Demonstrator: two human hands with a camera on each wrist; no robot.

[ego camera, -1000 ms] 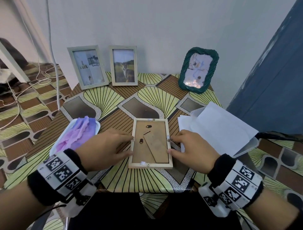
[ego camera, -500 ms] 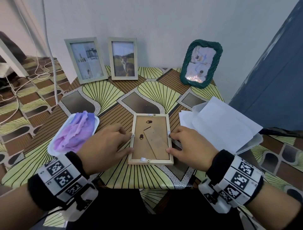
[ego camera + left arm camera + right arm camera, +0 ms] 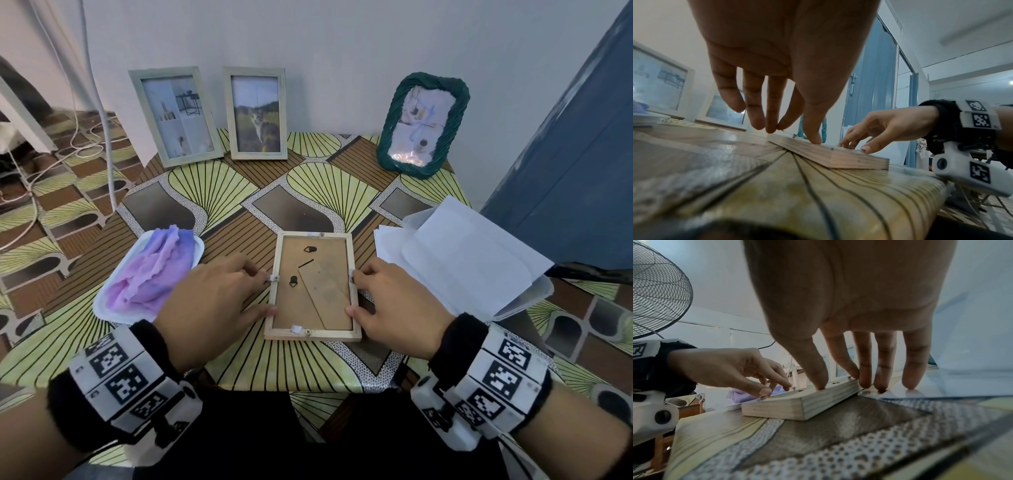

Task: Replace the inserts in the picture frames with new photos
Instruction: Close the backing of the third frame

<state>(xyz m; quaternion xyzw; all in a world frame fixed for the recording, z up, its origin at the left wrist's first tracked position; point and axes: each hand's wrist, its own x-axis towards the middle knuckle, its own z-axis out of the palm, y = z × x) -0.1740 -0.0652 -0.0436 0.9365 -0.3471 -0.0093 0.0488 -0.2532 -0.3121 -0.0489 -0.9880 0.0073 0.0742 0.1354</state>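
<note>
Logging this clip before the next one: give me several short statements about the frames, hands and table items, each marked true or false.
1. The light wooden picture frame lies face down, backing up. True.
2. The left hand lifts it off the patterned table. False: it lies flat.
3. The right hand touches its right edge. True.
4. Two frames stand at the wall. False: three; two pale wooden frames and a green woven frame.
5. A purple cloth lies left of it. True.

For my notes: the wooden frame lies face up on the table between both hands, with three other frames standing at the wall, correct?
Not quite. The wooden frame lies face down: the head view shows its brown backing board, hangers and stand. It does lie between the left hand and right hand, with three frames standing behind.
</note>
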